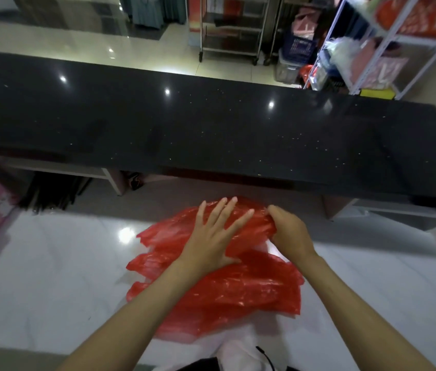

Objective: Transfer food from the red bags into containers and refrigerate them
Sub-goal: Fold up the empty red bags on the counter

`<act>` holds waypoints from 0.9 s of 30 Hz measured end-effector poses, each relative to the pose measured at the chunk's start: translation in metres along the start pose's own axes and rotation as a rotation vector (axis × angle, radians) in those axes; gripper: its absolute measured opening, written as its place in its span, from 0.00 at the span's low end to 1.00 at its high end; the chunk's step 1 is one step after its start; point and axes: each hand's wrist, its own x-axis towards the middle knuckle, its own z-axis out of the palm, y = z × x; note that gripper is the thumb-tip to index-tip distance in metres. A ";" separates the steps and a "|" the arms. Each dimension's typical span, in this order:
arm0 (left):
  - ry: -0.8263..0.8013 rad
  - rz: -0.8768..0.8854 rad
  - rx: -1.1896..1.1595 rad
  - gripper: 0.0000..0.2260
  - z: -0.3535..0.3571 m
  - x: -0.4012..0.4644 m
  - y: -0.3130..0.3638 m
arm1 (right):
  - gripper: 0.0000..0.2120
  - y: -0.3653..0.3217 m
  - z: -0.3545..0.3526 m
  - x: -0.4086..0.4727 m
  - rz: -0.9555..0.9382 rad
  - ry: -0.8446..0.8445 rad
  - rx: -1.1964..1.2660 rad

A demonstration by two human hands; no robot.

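Head camera view, looking down at my two bare forearms reaching forward over a white surface (pixel 50 277). A pile of flattened red bags (pixel 227 287) lies on that surface directly in front of me, crinkled and overlapping, their left edges fanned out in jagged layers. My left hand (pixel 212 236) lies flat on top of the pile with its fingers straight and spread, pressing the plastic down. My right hand (pixel 289 231) sits just to the right of it, fingers curled, pinching the bunched upper right edge of the top red bag. The two hands are close together, nearly touching at the fingertips. Beyond the bags, a long black countertop (pixel 211 129) with small pale specks runs across the view. Farther back, at the upper right, a white shelving rack (pixel 388 49) holds more red and pink bags.
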 end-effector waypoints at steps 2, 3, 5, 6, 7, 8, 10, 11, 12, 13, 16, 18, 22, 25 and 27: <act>-0.062 -0.126 0.030 0.59 -0.005 0.010 0.006 | 0.13 -0.016 -0.014 -0.007 -0.003 0.019 0.158; -0.053 -0.186 0.044 0.59 -0.006 0.015 0.006 | 0.14 -0.023 -0.019 -0.011 -0.004 0.006 0.229; 0.001 -0.282 0.062 0.52 -0.009 0.021 -0.002 | 0.17 -0.034 -0.030 -0.018 -0.003 -0.028 0.327; 0.000 -0.303 0.074 0.44 -0.011 0.023 -0.010 | 0.18 -0.037 -0.035 -0.021 0.011 -0.052 0.345; 0.001 -0.306 0.100 0.34 -0.013 0.024 -0.018 | 0.17 -0.039 -0.038 -0.026 0.021 -0.081 0.334; 0.024 -0.300 0.124 0.22 -0.018 0.022 -0.026 | 0.17 -0.041 -0.041 -0.030 0.020 -0.106 0.289; 0.072 -0.287 0.204 0.12 -0.034 0.013 -0.038 | 0.17 -0.042 -0.046 -0.040 -0.042 -0.103 0.156; 0.090 -0.273 0.234 0.11 -0.042 0.006 -0.042 | 0.19 -0.042 -0.048 -0.044 -0.084 -0.095 0.104; 0.121 -0.249 0.247 0.10 -0.048 -0.002 -0.045 | 0.23 -0.043 -0.052 -0.049 -0.119 -0.103 0.067; 0.139 -0.215 0.256 0.10 -0.054 -0.011 -0.048 | 0.28 -0.044 -0.055 -0.052 -0.145 -0.130 0.038; 0.160 -0.091 0.207 0.20 -0.062 -0.041 -0.053 | 0.45 -0.043 -0.061 -0.062 -0.179 -0.268 -0.047; 0.134 -0.026 0.127 0.30 -0.051 -0.061 -0.051 | 0.53 -0.040 -0.057 -0.069 -0.160 -0.370 -0.106; 0.020 0.053 0.032 0.34 -0.002 -0.094 -0.032 | 0.65 -0.019 -0.016 -0.084 -0.109 -0.565 -0.255; -0.267 -0.010 -0.041 0.54 0.028 -0.109 -0.015 | 0.67 0.001 0.019 -0.093 -0.057 -0.575 -0.319; -0.329 0.004 -0.041 0.58 0.045 -0.111 -0.008 | 0.63 0.009 0.038 -0.099 -0.071 -0.556 -0.385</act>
